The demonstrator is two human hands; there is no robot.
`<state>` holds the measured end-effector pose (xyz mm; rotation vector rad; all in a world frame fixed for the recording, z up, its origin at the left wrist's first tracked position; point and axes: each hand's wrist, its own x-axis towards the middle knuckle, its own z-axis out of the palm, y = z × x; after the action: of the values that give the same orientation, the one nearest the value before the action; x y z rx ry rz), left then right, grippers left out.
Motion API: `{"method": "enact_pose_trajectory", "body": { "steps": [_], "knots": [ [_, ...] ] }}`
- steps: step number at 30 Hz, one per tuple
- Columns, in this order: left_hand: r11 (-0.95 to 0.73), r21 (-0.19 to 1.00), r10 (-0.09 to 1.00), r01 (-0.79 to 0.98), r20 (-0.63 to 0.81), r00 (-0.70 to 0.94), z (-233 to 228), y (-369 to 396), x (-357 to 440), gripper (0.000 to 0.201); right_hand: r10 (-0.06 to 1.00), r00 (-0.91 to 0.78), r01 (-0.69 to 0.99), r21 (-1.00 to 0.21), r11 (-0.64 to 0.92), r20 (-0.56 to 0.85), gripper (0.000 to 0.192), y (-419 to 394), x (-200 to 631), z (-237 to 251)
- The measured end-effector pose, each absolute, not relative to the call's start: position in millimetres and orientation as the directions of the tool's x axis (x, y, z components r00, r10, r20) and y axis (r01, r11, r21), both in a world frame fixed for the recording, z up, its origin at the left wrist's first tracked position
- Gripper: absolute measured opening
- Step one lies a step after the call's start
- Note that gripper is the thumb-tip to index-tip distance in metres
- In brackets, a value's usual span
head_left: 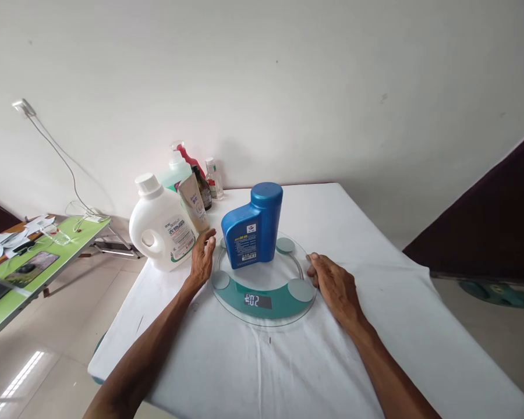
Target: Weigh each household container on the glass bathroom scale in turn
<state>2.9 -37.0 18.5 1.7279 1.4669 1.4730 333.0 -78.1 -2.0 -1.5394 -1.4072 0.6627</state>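
Left hand (202,262): loosely spread, thumb up, holding nothing; it stands beside the left rim of the scale, with the blue bottle just to its right, and whether a fingertip touches the glass cannot be told.
Green-topped table (76,244): far left, beyond the white-covered table and well apart from the left hand; papers (20,240) lie at its back.
White jug (168,218): upright, capped, its handle toward the left; near the left hand, on the side away from the scale.
Pale green bottle (174,174): behind the white jug, partly hidden by it and by the tube.
Tube (194,203): pale, standing on its cap end or base, which cannot be told; just beyond the left hand's fingers.
Dark bottle (204,189): behind the tube, partly covered by it.
Clear bottle (215,181): small, white-capped, close to the wall.
Blue bottle (253,235): upright on the scale, behind its middle and a little left, between the two hands; nearer the left hand, apart from the right.
Scale (271,312): round glass on the white cloth (288,378), green band at the front, lit digits on the display (257,301), partly blurred.
Right hand (337,288): fingers curled at the scale's right rim; whether they grip it cannot be told.
Dark panel (484,224): far right, well apart from the right hand.
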Motion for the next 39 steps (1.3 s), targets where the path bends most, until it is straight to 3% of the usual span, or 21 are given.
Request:
{"method": "enact_pose_trajectory", "body": {
  "steps": [6,11,14,18,22,29,39],
  "knots": [
    [-0.443,0.852,0.884,0.280,0.468,-0.025,67,-51,46,0.084,0.964,0.195,0.457,-0.886,0.073,0.180,0.063,-76,335,-5],
    [-0.298,0.928,0.912,0.225,0.346,-0.221,88,-43,79,0.074,0.958,0.216,0.431,-0.899,0.079,0.188,0.065,-73,335,-12],
    [-0.240,0.961,0.933,0.140,0.268,-0.242,92,-41,84,0.070,0.943,0.210,0.423,-0.894,0.151,0.258,0.070,-68,334,-18],
    [-0.236,0.968,0.924,0.087,0.251,-0.288,99,-44,86,0.067,0.889,0.217,0.468,-0.842,0.269,0.404,0.077,-62,331,-25],
    [-0.243,0.970,0.912,0.028,0.238,-0.335,115,-31,99,0.069,0.875,0.271,0.436,-0.861,0.261,0.402,0.076,-62,327,-31],
    [-0.374,0.926,0.898,-0.045,0.350,-0.269,145,86,170,0.074,0.850,0.353,0.340,-0.900,0.273,0.391,0.066,-68,321,-34],
    [-0.299,0.949,0.954,-0.100,0.294,-0.062,101,227,285,0.065,0.867,0.411,0.341,-0.930,0.140,0.281,0.060,-73,316,-65]
  ]
}}
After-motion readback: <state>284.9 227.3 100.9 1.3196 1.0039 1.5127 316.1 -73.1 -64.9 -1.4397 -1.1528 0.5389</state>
